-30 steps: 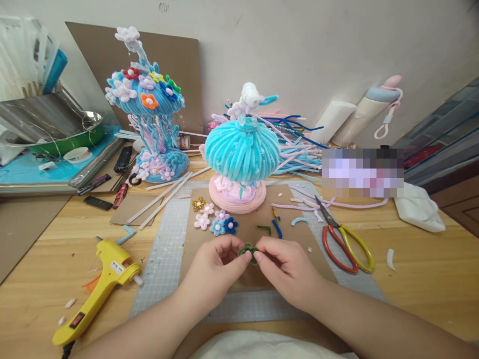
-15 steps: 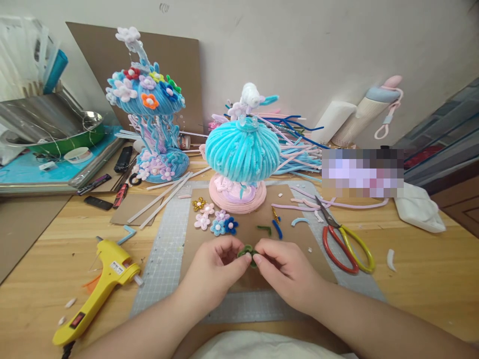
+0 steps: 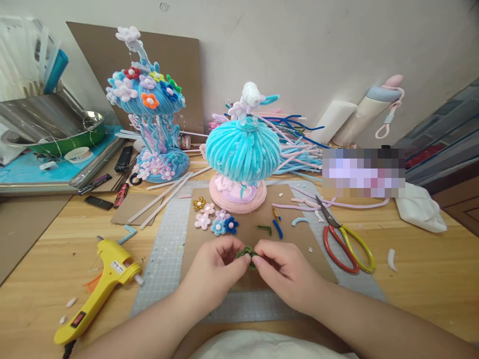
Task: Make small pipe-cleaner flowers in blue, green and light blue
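Between the fingertips of both hands is a small dark green pipe-cleaner flower (image 3: 246, 251), partly covered by the fingers. My left hand (image 3: 220, 262) pinches its left side, and my right hand (image 3: 282, 267) pinches its right side. Just beyond the hands lie a bent green pipe-cleaner piece (image 3: 265, 229) and a blue pipe-cleaner piece (image 3: 277, 229). A cluster of finished fuzzy flowers, including a dark blue flower (image 3: 231, 226) and a gold flower (image 3: 199, 203), sits to the upper left on a brown board (image 3: 239, 285).
A turquoise domed pipe-cleaner model (image 3: 243, 152) stands behind the board. A flower-covered blue model (image 3: 147, 99) is farther left. The yellow glue gun (image 3: 108, 269) lies at left, open scissors (image 3: 339, 237) at right. Loose pipe cleaners (image 3: 303, 159) pile up at the back.
The hands stay in nearly the same place, both still pinching the green flower. Its petals have shifted very slightly between the fingertips.
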{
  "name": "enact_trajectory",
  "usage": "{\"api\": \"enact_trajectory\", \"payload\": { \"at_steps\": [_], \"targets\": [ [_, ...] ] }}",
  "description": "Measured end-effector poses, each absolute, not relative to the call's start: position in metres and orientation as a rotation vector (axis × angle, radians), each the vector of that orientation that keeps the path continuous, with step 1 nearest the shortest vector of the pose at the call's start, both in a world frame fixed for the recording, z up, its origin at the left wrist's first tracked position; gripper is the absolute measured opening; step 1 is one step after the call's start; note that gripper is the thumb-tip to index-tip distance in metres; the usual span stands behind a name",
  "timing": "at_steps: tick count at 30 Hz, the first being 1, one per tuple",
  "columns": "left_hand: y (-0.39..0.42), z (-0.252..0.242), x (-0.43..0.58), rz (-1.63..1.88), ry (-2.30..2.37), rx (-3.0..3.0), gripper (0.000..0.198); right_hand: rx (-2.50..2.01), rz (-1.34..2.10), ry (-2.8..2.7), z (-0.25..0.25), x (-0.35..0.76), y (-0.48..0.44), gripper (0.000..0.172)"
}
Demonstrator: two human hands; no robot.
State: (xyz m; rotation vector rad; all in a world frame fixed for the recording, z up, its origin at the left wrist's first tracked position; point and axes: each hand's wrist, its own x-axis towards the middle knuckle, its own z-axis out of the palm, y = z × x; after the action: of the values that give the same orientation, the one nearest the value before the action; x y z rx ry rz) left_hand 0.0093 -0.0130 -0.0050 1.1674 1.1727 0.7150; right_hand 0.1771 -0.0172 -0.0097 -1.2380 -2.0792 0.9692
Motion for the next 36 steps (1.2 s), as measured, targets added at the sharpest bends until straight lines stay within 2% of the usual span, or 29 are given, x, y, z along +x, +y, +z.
{"api": "enact_trajectory", "payload": {
  "at_steps": [14,22,36],
  "targets": [
    [-0.0107,-0.0012,0.0127,0.701,1.136,1.157,0.018,-1.276,1.213,-1.823,-0.0115,0.1778,-0.0168,0.021],
    [-0.0111,-0.0004,0.0124,0.761,1.078,1.088,0.018,-1.296,1.175,-1.816,-0.0089,0.1751,-0.0151,0.015],
    [-0.0108,0.0027,0.0123,0.846,1.115,1.034,0.017,-1.312,1.173,-1.816,-0.0085,0.1751,-0.0154,0.015]
  ]
}}
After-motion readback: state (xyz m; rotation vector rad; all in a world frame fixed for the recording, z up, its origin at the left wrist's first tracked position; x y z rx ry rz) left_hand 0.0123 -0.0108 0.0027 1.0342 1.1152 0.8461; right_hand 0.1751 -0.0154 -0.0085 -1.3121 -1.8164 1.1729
